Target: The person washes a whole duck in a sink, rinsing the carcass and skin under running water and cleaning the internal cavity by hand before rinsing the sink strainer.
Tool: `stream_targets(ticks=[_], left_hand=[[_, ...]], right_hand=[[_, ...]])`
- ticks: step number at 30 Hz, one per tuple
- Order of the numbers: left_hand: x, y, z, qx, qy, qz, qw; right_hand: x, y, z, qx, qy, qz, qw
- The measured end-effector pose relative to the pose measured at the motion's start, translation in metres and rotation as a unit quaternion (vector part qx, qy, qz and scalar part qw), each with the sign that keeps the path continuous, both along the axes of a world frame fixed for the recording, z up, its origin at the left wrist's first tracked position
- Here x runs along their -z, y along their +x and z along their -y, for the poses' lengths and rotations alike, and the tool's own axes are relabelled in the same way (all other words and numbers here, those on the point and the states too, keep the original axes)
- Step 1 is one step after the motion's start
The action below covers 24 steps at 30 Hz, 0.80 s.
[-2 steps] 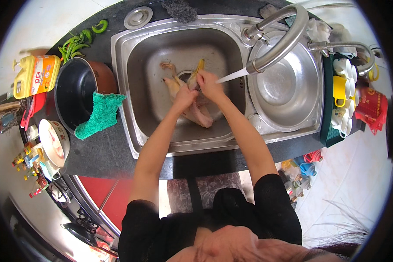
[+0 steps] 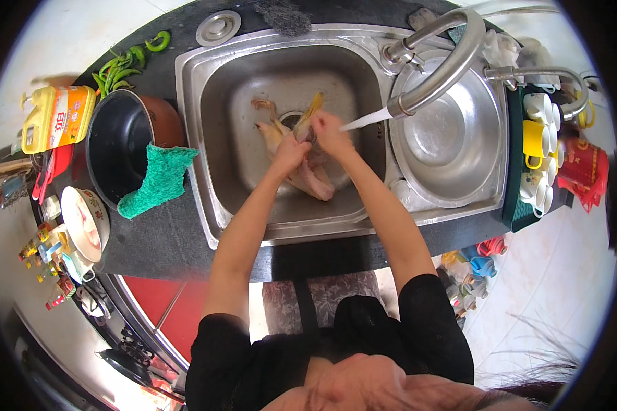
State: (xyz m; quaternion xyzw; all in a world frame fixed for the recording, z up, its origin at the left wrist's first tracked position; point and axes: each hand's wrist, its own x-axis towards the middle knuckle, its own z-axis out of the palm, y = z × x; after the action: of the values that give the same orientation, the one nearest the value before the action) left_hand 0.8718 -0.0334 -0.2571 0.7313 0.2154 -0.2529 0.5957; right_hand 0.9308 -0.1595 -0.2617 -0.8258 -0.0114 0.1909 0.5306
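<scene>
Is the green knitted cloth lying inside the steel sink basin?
No, the green knitted cloth hangs over the rim of the dark round pot on the black counter, left of the steel sink basin.

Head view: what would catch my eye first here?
Both hands, left hand and right hand, grip a plucked chicken in the steel sink, with water running from the curved tap toward them. On the counter to the left, a green cloth hangs over the edge of a dark pot, and a yellow bottle lies beyond it.
</scene>
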Motion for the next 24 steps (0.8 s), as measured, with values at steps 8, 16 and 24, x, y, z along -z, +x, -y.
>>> stream_targets(ticks=[8, 16, 24], left_hand=[[-0.006, 0.001, -0.004, -0.020, -0.071, -0.046, 0.996], [0.005, -0.004, -0.015, 0.008, -0.173, -0.024, 0.985], [-0.017, -0.002, -0.023, 0.006, -0.277, -0.042, 0.960]], right_hand=[[-0.025, -0.014, 0.001, 0.070, 0.211, -0.116, 0.968], [-0.040, -0.023, -0.003, -0.132, -0.088, 0.053, 0.986], [-0.024, -0.020, -0.002, 0.128, 0.362, -0.272, 0.882]])
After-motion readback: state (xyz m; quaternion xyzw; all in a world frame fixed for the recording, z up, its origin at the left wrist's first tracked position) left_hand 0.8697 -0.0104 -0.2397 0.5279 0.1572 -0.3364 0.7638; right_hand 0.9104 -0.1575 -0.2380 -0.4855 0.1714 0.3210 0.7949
